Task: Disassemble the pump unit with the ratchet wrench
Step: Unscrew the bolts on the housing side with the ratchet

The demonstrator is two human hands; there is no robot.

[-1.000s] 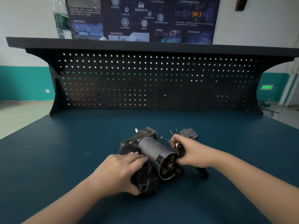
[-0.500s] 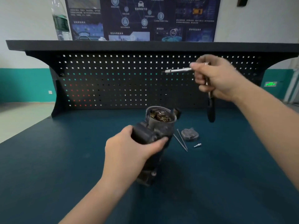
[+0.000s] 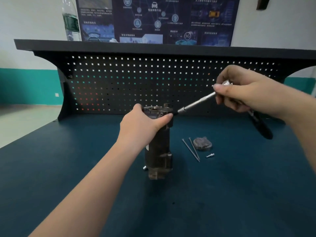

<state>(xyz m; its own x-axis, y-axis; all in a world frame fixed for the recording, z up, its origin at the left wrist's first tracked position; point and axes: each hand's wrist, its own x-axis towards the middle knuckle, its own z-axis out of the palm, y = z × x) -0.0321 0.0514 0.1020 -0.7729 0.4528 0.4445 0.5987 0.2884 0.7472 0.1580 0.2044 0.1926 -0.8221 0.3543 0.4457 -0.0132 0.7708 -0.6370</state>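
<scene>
Bare table (image 3: pixel 68 168) lies left of the upright pump unit (image 3: pixel 159 151); loose parts (image 3: pixel 202 144) sit right. My left hand (image 3: pixel 142 124) grips its top; my right hand (image 3: pixel 242 93) holds the ratchet wrench (image 3: pixel 196 103), tip at the unit's top edge.

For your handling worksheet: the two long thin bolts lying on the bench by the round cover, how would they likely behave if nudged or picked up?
The long bolts look round and slender, so they would probably roll on the flat bench. Being metal, they are likely stiff, though light. Lying flat, they may be fiddly to pinch up.

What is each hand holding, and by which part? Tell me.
The left hand grips the upright pump unit around its top end. The right hand holds the ratchet wrench at its head end.
</scene>
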